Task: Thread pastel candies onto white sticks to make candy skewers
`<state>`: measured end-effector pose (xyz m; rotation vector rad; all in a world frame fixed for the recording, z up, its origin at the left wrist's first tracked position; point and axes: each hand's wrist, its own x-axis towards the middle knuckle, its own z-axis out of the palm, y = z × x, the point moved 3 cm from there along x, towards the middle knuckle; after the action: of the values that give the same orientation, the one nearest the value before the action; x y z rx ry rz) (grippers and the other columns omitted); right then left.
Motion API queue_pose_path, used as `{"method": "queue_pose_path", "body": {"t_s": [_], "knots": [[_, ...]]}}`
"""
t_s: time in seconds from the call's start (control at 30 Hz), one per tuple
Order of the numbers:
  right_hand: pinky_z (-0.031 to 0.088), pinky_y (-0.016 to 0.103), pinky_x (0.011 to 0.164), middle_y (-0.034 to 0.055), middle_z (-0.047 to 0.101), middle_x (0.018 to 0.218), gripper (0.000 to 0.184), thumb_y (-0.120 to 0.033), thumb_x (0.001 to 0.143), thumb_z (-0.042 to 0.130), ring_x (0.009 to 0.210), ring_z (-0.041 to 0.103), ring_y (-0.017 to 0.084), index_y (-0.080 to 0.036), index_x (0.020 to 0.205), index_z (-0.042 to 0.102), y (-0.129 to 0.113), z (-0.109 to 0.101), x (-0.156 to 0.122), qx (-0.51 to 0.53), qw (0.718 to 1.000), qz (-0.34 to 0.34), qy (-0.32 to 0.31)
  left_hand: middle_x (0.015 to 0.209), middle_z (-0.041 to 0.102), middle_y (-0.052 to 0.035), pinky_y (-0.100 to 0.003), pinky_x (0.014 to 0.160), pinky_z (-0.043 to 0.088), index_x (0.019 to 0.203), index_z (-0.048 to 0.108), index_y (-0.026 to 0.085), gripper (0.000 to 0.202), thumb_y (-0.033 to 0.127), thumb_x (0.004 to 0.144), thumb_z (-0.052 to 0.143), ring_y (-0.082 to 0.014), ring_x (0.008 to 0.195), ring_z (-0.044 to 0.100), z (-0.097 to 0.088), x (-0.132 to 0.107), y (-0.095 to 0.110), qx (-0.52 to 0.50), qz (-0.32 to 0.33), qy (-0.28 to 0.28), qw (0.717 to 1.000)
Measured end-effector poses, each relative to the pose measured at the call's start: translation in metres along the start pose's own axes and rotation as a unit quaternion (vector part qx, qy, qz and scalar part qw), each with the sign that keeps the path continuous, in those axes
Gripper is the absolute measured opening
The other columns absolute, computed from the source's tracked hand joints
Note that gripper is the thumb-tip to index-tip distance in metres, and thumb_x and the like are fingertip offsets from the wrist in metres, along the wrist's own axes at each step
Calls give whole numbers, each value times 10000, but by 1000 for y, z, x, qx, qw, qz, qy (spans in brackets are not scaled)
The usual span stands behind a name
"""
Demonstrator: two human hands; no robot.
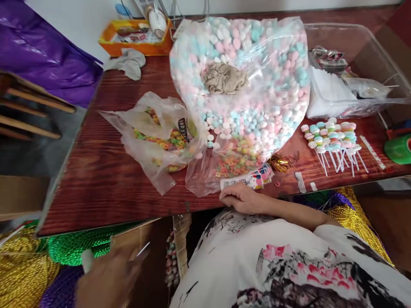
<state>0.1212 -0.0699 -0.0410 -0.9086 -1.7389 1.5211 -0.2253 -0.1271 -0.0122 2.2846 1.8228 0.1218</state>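
My left hand is low at the left, below the table edge and smeared by motion. A thin pale stick-like piece juts from its fingers, and a blurred white cylinder shows at its other side. Fingers curled, my right hand rests at the table's front edge, with nothing visible in it. Just beyond it lie printed paper labels and a clear bag of colourful ring-shaped beads. Behind stands a big clear bag of pastel candies with a crumpled brown cloth on top.
Another open bag of ring beads lies left on the dark red table. Candy sticks sit right, near a clear bin and green tape. An orange tray stands behind. Shiny bead strands hang below.
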Motion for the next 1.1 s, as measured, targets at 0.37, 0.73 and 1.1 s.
{"method": "queue_pose_path", "body": {"t_s": [0.37,0.73,1.1], "knots": [[515,299,701,41,718,833,174,-253,913,531,746,641,167,-206,934,696,-9,-154,-135,-305,771,-10,559,1077,687,-178,-413,716,522,1076,662,66,287,68,819,533,-302,893,612,91,141,251,92,407,127,900],[340,349,756,53,709,1037,302,-108,825,571,965,516,242,-305,961,756,-6,-261,-212,-753,584,139,270,874,704,-84,-374,763,511,980,610,151,153,59,858,603,-242,816,610,82,145,232,-46,418,254,871],[401,373,781,52,694,960,235,-172,871,596,902,560,210,-274,1042,721,-38,-270,-202,-710,640,-60,288,993,694,-98,-367,763,507,1010,670,152,149,157,935,541,-241,885,614,92,138,235,-55,337,136,930]]}}
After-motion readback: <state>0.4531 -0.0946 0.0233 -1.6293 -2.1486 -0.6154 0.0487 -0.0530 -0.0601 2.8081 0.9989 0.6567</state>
